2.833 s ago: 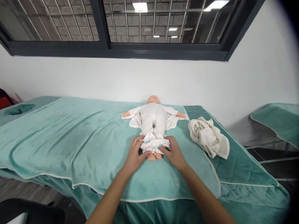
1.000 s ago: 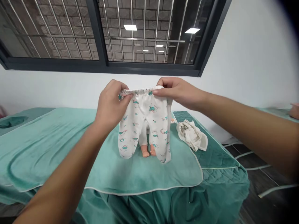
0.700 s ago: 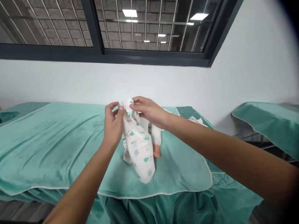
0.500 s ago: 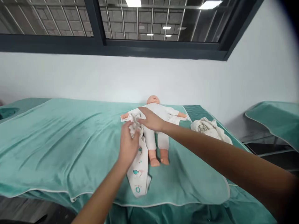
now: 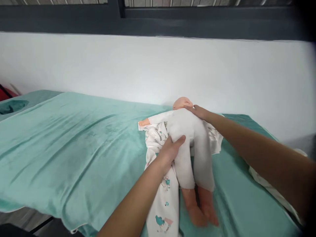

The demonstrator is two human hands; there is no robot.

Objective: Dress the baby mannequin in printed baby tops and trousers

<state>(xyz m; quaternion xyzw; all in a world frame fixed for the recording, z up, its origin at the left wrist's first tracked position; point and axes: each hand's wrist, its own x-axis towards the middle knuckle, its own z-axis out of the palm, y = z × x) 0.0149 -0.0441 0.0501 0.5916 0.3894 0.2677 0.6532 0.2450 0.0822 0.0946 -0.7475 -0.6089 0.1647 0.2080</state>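
Observation:
A baby doll [image 5: 184, 130] with a white cloth body lies face up, its bare feet towards me. My left hand [image 5: 172, 149] grips it at the hip, thumb on top and the other fingers hidden beneath. At the doll's neck and shoulder, my right hand [image 5: 198, 112] holds on, partly out of sight behind it. White printed baby clothes [image 5: 161, 200] lie along and under the doll's left side in view, bunched near the top. More of the printed cloth shows beneath the shoulder on the right.
A green sheet [image 5: 74, 148] covers the bed, with folds on the left. Behind it stands a white wall [image 5: 111, 65] under a dark window frame [image 5: 197, 23]. A white cloth [image 5: 269, 187] lies at the right edge, partly behind my right arm.
My hands have left the bunched clothes and taken hold of the doll, left at the hip, right at the neck. The doll's lower body looks shifted and nearer; the view has tilted down.

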